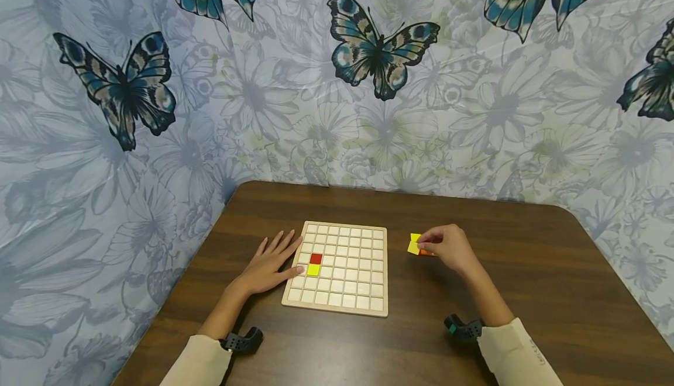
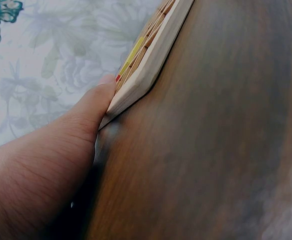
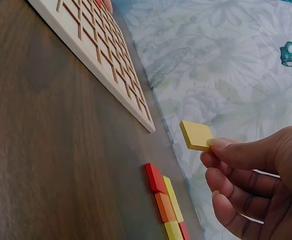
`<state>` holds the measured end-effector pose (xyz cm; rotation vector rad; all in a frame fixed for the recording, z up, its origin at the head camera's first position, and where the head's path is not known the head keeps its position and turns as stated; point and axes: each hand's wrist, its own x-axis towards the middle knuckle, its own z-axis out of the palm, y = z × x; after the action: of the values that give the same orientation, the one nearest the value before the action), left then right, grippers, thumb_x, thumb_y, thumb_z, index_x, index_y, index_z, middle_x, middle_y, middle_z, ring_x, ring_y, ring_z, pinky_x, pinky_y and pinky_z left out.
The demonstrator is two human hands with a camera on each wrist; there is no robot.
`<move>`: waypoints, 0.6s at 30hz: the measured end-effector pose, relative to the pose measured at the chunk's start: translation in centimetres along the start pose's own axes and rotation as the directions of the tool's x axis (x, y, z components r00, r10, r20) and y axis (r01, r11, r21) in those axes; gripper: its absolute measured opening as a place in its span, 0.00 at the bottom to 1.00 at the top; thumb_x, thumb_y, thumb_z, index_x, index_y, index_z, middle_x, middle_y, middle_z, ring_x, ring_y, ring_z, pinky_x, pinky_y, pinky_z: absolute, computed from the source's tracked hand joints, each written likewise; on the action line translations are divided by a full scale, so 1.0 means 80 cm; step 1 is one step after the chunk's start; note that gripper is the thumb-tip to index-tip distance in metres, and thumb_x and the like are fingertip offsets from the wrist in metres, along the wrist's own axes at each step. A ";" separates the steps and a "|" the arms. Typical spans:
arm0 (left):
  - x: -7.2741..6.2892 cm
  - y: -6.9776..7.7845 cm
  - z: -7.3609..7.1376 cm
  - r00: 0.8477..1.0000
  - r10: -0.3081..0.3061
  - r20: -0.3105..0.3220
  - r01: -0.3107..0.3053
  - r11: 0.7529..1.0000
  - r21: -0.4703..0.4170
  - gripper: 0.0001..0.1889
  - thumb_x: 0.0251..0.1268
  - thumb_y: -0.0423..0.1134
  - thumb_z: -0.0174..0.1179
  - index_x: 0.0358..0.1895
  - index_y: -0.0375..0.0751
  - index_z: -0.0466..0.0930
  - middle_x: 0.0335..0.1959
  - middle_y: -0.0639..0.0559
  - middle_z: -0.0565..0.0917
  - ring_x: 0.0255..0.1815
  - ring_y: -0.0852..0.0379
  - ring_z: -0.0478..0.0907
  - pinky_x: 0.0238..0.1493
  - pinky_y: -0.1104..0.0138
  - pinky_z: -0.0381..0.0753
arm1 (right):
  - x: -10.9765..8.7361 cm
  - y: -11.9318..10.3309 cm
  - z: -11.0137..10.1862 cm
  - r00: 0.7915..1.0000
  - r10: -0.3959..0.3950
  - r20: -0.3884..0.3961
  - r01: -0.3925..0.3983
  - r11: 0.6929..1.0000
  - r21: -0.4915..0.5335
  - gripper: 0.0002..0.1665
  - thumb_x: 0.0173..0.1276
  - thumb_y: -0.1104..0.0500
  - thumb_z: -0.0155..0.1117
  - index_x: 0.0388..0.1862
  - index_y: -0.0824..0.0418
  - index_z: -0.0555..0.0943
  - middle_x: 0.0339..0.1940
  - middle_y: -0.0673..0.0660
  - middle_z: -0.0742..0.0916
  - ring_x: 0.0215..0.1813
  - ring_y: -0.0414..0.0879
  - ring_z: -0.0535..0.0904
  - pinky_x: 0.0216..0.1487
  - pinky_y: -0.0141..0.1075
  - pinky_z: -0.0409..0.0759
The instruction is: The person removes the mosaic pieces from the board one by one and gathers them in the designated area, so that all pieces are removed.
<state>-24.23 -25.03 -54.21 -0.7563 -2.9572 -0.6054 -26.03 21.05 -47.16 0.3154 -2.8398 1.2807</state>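
Note:
A pale wooden grid board (image 1: pixel 350 287) lies on the table, with a red tile (image 1: pixel 316 258) and a yellow tile (image 1: pixel 313 269) in neighbouring squares near its left side. My left hand (image 1: pixel 268 266) rests at the board's left edge, fingers spread straight, the thumb over the rim beside the yellow tile. To the right of the board, my right hand (image 1: pixel 447 248) pinches a yellow square tile (image 3: pixel 196 135) between thumb and fingers. Below that hand in the right wrist view, a red tile (image 3: pixel 155 177) and an orange tile (image 3: pixel 165 206) lie among several loose tiles.
The dark wooden table (image 1: pixel 421 339) has rounded far corners and meets a wall cloth (image 1: pixel 295 140) printed with flowers and butterflies. A black band (image 1: pixel 243 340) sits on the left wrist, and a similar device (image 1: pixel 464 327) on the right.

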 end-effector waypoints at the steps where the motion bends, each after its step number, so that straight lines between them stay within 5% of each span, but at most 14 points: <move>1: 0.000 0.000 0.000 1.000 0.003 -0.001 -0.003 1.000 -0.002 0.43 0.73 0.64 0.54 0.83 0.50 0.51 0.83 0.43 0.51 0.82 0.36 0.43 0.75 0.34 0.36 | 0.000 0.001 0.000 1.000 0.004 0.001 -0.004 1.000 -0.002 0.02 0.64 0.64 0.75 0.35 0.63 0.91 0.36 0.56 0.90 0.35 0.47 0.82 0.35 0.36 0.83; 9: -0.001 0.000 -0.001 1.000 0.011 -0.010 -0.011 1.000 -0.007 0.43 0.73 0.64 0.54 0.83 0.49 0.52 0.83 0.42 0.52 0.82 0.36 0.44 0.75 0.34 0.36 | 0.003 0.015 0.002 0.995 0.089 0.040 -0.090 0.996 0.011 0.03 0.65 0.63 0.74 0.35 0.63 0.91 0.32 0.55 0.89 0.31 0.48 0.80 0.34 0.36 0.82; 18: -0.001 0.000 0.001 1.000 0.009 -0.006 -0.009 1.000 -0.009 0.43 0.72 0.64 0.54 0.83 0.51 0.51 0.83 0.43 0.51 0.83 0.37 0.43 0.75 0.34 0.35 | 0.003 0.026 0.007 0.992 0.087 0.093 -0.087 0.996 -0.002 0.04 0.65 0.64 0.74 0.32 0.65 0.90 0.29 0.54 0.88 0.28 0.48 0.80 0.32 0.38 0.82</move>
<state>-24.18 -25.04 -54.26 -0.7664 -2.9463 -0.6202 -26.61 21.95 -49.08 0.2606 -2.9606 1.3179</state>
